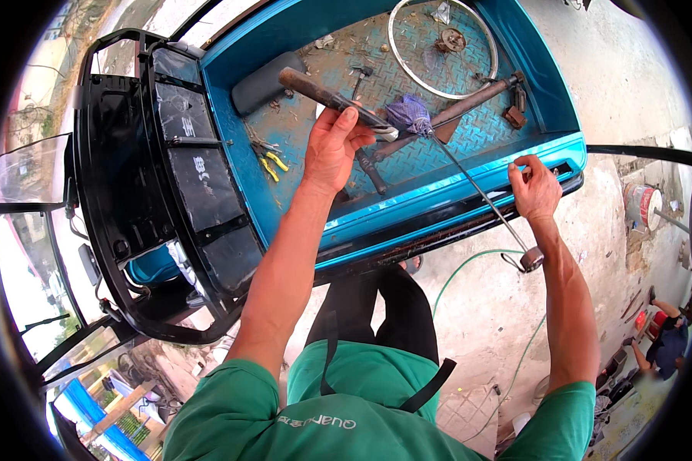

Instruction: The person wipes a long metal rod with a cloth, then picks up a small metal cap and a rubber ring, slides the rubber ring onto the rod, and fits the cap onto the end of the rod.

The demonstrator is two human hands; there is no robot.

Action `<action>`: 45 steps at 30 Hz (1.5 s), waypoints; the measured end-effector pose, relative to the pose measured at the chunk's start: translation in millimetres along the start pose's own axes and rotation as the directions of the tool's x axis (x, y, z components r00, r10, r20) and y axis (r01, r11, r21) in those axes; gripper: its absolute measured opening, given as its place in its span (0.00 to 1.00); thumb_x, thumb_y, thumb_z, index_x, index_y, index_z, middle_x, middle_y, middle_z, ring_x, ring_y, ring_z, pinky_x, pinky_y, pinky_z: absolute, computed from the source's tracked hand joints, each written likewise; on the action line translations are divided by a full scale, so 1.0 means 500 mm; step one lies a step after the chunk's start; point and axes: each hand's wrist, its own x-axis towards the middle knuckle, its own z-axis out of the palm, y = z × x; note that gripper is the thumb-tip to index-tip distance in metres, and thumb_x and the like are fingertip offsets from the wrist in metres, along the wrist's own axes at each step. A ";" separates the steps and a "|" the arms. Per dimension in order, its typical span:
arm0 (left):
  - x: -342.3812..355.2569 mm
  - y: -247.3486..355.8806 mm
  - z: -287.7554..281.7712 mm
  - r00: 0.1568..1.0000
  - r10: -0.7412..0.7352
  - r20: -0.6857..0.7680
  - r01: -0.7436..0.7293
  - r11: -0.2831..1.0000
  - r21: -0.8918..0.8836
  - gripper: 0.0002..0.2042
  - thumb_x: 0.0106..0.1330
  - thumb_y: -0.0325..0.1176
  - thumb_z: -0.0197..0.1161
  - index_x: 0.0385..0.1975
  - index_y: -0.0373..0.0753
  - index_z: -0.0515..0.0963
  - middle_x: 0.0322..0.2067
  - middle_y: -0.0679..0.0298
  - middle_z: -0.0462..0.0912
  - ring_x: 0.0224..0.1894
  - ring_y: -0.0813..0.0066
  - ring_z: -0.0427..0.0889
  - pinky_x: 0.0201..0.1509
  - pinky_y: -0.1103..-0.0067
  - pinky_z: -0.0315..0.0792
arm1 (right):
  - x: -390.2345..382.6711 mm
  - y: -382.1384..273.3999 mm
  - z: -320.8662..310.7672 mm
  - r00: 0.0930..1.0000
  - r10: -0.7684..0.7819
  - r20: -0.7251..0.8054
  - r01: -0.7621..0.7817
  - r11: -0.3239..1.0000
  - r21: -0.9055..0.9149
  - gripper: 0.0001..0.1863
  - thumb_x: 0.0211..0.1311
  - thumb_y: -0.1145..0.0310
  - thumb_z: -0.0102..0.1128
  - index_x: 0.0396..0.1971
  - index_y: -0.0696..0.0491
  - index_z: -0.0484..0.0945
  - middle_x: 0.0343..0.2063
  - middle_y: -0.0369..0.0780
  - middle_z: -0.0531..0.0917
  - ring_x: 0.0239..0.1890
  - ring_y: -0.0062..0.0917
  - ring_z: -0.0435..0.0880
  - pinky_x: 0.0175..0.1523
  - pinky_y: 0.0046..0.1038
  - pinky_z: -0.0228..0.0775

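Your left hand (330,154) is grasping the tube (309,87), best kept steady; whether your right hand (536,188) is gripping is unclear.

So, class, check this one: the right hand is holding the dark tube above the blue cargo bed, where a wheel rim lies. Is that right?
Not quite: the hand is wrong. The head view shows the left hand holding the dark tube above the blue cargo bed, where a wheel rim lies.
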 end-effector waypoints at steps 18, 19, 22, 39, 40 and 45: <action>-0.527 -0.005 0.264 0.921 -0.100 0.377 -0.078 0.900 0.429 0.17 0.61 0.17 0.64 0.50 0.32 0.74 0.48 0.55 0.79 0.52 0.67 0.78 0.57 0.71 0.72 | -0.599 -0.087 -0.149 0.973 0.129 0.193 -0.227 0.365 0.903 0.22 0.70 0.55 0.49 0.47 0.60 0.77 0.25 0.33 0.75 0.30 0.17 0.72 0.36 0.22 0.65; -0.554 -0.010 0.254 0.908 -0.143 0.394 -0.037 0.909 0.414 0.17 0.60 0.17 0.64 0.49 0.32 0.74 0.48 0.56 0.79 0.52 0.67 0.78 0.56 0.72 0.73 | -0.631 -0.108 -0.143 0.953 0.123 0.278 -0.300 0.216 0.929 0.23 0.72 0.53 0.45 0.48 0.59 0.76 0.24 0.32 0.73 0.30 0.17 0.71 0.36 0.21 0.64; -0.619 0.016 0.252 0.816 -0.309 0.489 0.038 0.871 0.489 0.17 0.61 0.19 0.65 0.50 0.32 0.74 0.48 0.57 0.80 0.51 0.70 0.79 0.55 0.74 0.74 | -0.722 -0.171 -0.095 0.907 0.111 0.407 -0.395 -0.109 0.912 0.29 0.75 0.47 0.35 0.50 0.58 0.74 0.25 0.34 0.75 0.26 0.15 0.71 0.31 0.19 0.63; -0.681 0.343 0.150 0.734 0.052 0.677 -0.415 0.824 0.386 0.18 0.72 0.38 0.56 0.53 0.31 0.74 0.48 0.53 0.80 0.47 0.63 0.81 0.52 0.69 0.74 | -0.906 -0.439 -0.108 0.943 0.190 0.273 -0.151 -0.485 0.861 0.17 0.75 0.53 0.42 0.38 0.53 0.69 0.18 0.31 0.65 0.17 0.15 0.62 0.23 0.19 0.56; -0.678 0.350 0.136 0.770 0.005 0.638 -0.317 0.871 0.375 0.14 0.70 0.36 0.59 0.47 0.31 0.77 0.45 0.53 0.81 0.46 0.63 0.82 0.53 0.69 0.74 | -0.908 -0.451 -0.110 0.941 0.197 0.275 -0.154 -0.474 0.867 0.17 0.75 0.53 0.42 0.38 0.53 0.70 0.18 0.31 0.65 0.17 0.15 0.62 0.22 0.19 0.55; -0.657 0.381 0.087 0.715 0.087 0.693 -0.344 0.907 0.241 0.11 0.66 0.33 0.64 0.42 0.32 0.79 0.41 0.54 0.81 0.46 0.64 0.81 0.52 0.70 0.74 | -0.917 -0.493 -0.128 0.903 0.159 0.400 -0.282 -0.483 0.829 0.17 0.75 0.55 0.42 0.36 0.53 0.70 0.16 0.31 0.65 0.16 0.15 0.61 0.21 0.20 0.54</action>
